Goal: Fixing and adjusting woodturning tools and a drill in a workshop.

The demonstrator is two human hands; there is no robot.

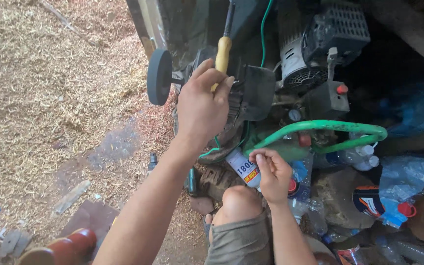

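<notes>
Two hands work: left hand pinches the stiff yellow-handled screwdriver by its grip, right hand pinches a small, light, probably slippery glue bottle.

Screwdriver: yellow handle, dark shaft running up out of view, standing near upright w/ slight tilt, against the dark machine housing. Left hand wraps the lower handle, fingers curled over it, thumb side toward the machine.

Small white tube-shaped bottle: white body w/ a printed label incl. a red/yellow patch, tilted diagonally, upper end pointing up-left toward the machine. Right hand pinches its lower end btwn fingertips, just above the person's knee. Cap end hidden by fingers.
</notes>
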